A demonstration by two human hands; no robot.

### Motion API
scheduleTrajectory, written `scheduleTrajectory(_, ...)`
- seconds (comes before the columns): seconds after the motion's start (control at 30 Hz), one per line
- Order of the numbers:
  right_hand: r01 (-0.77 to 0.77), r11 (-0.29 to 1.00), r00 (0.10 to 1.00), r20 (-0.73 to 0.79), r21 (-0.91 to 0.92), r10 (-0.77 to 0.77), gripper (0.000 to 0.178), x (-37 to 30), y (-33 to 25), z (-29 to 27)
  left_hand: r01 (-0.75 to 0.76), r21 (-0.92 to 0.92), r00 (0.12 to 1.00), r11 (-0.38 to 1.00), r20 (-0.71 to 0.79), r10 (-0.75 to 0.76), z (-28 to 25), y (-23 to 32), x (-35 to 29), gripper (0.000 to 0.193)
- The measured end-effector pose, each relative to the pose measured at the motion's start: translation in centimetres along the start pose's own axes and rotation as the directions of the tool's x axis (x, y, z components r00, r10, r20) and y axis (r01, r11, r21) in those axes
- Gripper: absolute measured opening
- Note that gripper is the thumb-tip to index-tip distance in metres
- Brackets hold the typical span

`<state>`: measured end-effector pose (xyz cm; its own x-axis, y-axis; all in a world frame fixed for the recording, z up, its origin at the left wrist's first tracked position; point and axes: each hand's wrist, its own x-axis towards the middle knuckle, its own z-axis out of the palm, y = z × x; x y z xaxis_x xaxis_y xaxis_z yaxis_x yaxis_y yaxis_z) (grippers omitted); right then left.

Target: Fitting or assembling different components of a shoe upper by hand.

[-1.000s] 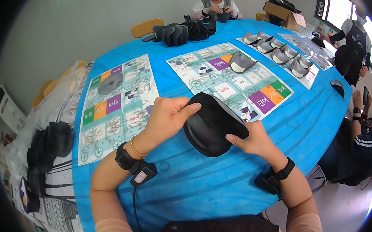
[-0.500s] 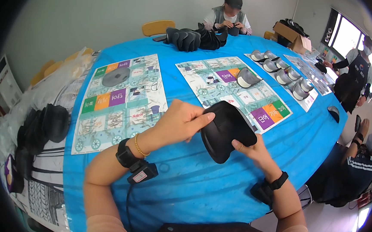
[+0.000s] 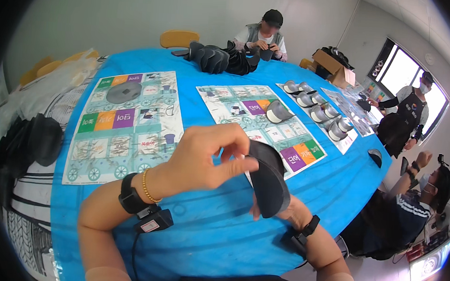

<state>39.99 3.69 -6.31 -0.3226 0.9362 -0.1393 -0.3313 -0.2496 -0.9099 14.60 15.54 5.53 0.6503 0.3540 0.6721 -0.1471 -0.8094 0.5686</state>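
A black, cup-shaped moulded piece [image 3: 269, 183] with a curved flap is in front of me above the table. My right hand [image 3: 288, 210] grips it from behind and below, with most of its fingers hidden by the piece. Close to its upper left edge, my left hand [image 3: 208, 157] is closed in a pinch, thumb and forefinger meeting. What is between those fingertips, if anything, is too small to make out. Each wrist wears a black strap with a box.
The blue-covered table [image 3: 217, 249] bears printed sheets [image 3: 99, 147], a grey disc [image 3: 124, 92], a stack of black pieces [image 3: 210, 58] and several grey-and-white cup-shaped pieces [image 3: 318, 114]. More black pieces [image 3: 42, 138] lie at left. Other people sit across and at right; one stands.
The black piece has turned to a narrower, more upright view. My left hand has shifted from holding its edge to a pinch beside it, and my right hand has moved lower behind it.
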Motion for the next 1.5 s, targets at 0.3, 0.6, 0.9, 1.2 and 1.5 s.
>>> scheduleTrajectory(0.3, 0.040, 0.999, 0.949, 0.314, -0.020, -0.032, 0.031, -0.8, -0.7, 2.1, -0.405, 0.064, 0.902, 0.912, 0.189, 0.388, -0.4, -0.1, 1.0, 0.044)
scheduleTrajectory(0.6, -0.042, 0.999, 0.935, 0.353, 0.029, 0.029, 0.040, -1.2, -0.5, 2.5, -0.344, -0.187, 0.903, 0.920, 0.204, 0.379, 0.9, -0.6, 0.7, 0.027)
scheduleTrajectory(0.9, -0.027, 1.000, 0.918, 0.395, -0.002, 0.026, 0.028, -0.8, 0.0, 2.6, -0.303, -0.211, 0.916, 0.929, 0.204, 0.345, 1.2, 0.2, 0.1, 0.020)
scheduleTrajectory(1.2, -0.042, 0.997, 0.901, 0.433, 0.069, 0.008, 0.030, -0.6, 0.3, 2.4, -0.279, -0.236, 0.931, 0.931, 0.173, 0.323, 1.8, 1.1, -0.3, 0.027)
scheduleTrajectory(1.5, -0.141, 0.965, 0.831, 0.557, 0.219, -0.005, 0.034, 0.3, 0.8, 1.7, -0.225, -0.162, 0.965, 0.961, 0.099, 0.242, 2.3, 2.0, -0.7, 0.029)
